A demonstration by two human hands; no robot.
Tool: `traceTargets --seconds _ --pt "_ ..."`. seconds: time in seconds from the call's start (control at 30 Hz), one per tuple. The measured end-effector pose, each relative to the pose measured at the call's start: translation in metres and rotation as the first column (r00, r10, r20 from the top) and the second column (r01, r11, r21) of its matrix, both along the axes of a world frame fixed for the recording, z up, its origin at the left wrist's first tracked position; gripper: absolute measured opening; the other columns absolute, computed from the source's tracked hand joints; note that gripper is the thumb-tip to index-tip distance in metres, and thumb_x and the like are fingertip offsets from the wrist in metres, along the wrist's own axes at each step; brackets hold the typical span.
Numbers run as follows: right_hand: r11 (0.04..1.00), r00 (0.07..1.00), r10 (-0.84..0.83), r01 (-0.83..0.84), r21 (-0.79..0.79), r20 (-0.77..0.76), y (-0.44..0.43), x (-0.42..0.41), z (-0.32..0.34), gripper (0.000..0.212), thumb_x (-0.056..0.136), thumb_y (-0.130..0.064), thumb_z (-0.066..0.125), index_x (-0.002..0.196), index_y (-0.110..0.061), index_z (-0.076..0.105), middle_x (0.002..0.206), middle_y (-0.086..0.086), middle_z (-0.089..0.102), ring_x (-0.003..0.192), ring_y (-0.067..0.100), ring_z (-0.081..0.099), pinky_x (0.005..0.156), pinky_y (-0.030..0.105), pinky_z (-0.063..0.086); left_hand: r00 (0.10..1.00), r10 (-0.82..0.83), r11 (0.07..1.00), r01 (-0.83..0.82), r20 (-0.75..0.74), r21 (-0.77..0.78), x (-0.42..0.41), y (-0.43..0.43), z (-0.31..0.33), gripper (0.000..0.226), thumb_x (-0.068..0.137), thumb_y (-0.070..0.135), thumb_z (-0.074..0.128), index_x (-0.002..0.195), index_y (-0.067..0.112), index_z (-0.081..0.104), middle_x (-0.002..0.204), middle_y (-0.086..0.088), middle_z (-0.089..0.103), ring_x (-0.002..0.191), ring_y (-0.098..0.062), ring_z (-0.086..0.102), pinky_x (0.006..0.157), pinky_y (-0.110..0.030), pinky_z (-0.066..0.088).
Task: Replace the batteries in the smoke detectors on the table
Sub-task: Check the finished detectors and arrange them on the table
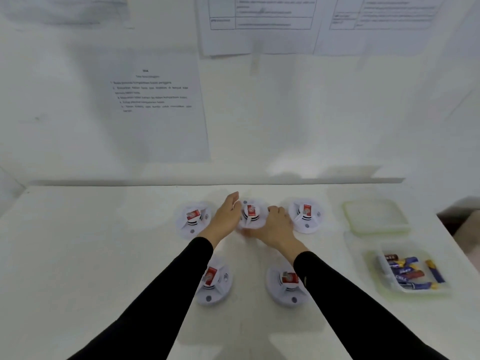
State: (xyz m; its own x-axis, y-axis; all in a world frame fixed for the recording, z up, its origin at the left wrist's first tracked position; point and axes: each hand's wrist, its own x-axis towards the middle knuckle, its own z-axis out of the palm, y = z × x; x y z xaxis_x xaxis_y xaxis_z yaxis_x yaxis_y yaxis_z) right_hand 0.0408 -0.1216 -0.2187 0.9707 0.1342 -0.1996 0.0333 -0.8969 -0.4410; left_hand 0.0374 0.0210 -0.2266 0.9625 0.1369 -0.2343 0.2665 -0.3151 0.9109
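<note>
Smoke detector (251, 215), middle of the back row, sits on the white table (104, 242), gripped from both sides: the left hand (228, 216) curls its fingers round the left edge, the right hand (279, 226) round the right. Well right, a clear tub (371, 263) holds loose batteries (413, 271); its lid (375, 216) lies just behind.

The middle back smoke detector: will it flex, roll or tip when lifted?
Probably rigid: the smoke detector looks like moulded plastic. Its wide base should resist tipping and rolling. Left hand and right hand hold its sides, so slipping seems unlikely.
</note>
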Motion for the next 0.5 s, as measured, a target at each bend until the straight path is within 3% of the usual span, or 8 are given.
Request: traceTargets --seconds 0.1,0.2,0.27,0.33,0.4,0.5 --pt "0.991 0.995 0.074 -0.065 0.118 -0.07 -0.013 0.005 0.01 0.085 0.07 -0.059 0.074 0.132 -0.011 0.042 0.123 0.008 0.046 0.122 0.025 0.041 0.099 0.035 0.038 0.997 0.022 1.0 -0.022 -0.078 0.0 0.003 -0.005 -0.001 0.048 0.107 0.033 0.029 0.153 0.023 0.027 0.157 0.003 0.035 0.144 -0.016 0.032 0.107 -0.023 0.024" --pt "0.962 0.96 0.179 -0.124 0.245 -0.215 -0.029 0.015 0.017 0.099 0.076 -0.032 0.079 0.15 -0.006 0.019 0.143 0.016 0.034 0.134 0.031 0.035 0.108 0.041 0.036 0.996 0.02 0.997 -0.014 -0.081 0.076 -0.007 -0.007 -0.003 0.049 0.105 0.036 0.03 0.153 0.028 0.027 0.155 0.001 0.038 0.141 -0.017 0.035 0.105 -0.025 0.028" --pt "0.947 0.958 0.218 -0.163 0.276 -0.185 -0.035 0.018 0.015 0.085 0.08 -0.016 0.074 0.147 -0.001 0.024 0.133 0.017 0.04 0.126 0.035 0.043 0.102 0.044 0.042 0.996 0.036 0.99 -0.023 -0.086 0.14 -0.013 -0.007 -0.004 0.051 0.104 0.041 0.03 0.152 0.026 0.028 0.156 -0.003 0.033 0.143 -0.019 0.031 0.111 -0.031 0.027" --pt "0.921 0.976 0.167 -0.105 0.374 -0.137 -0.038 0.013 0.01 0.073 0.084 -0.006 0.065 0.147 -0.007 0.028 0.13 0.014 0.041 0.117 0.031 0.051 0.09 0.037 0.048 0.992 0.063 0.982 -0.042 -0.109 0.183 -0.016 -0.007 -0.003 0.048 0.104 0.042 0.029 0.149 0.024 0.035 0.15 -0.007 0.039 0.141 -0.023 0.034 0.113 -0.036 0.029" --pt "0.881 0.989 0.062 0.01 0.474 -0.136 -0.043 0.007 0.004 0.065 0.088 -0.003 0.056 0.147 -0.013 0.029 0.135 0.014 0.042 0.111 0.025 0.054 0.081 0.029 0.046 0.992 0.061 0.968 -0.032 -0.112 0.249 -0.018 -0.009 0.0 0.039 0.106 0.036 0.026 0.134 0.018 0.047 0.136 -0.01 0.051 0.13 -0.029 0.045 0.105 -0.038 0.036" --pt "0.876 0.988 -0.01 0.083 0.475 -0.154 -0.046 -0.002 0.002 0.053 0.092 -0.004 0.051 0.143 -0.009 0.035 0.115 0.009 0.054 0.095 0.019 0.057 0.074 0.024 0.046 0.997 0.061 0.96 -0.045 -0.049 0.277 -0.015 -0.01 0.0 0.034 0.107 0.029 0.028 0.116 0.011 0.054 0.138 -0.016 0.052 0.124 -0.033 0.047 0.103 -0.041 0.036"
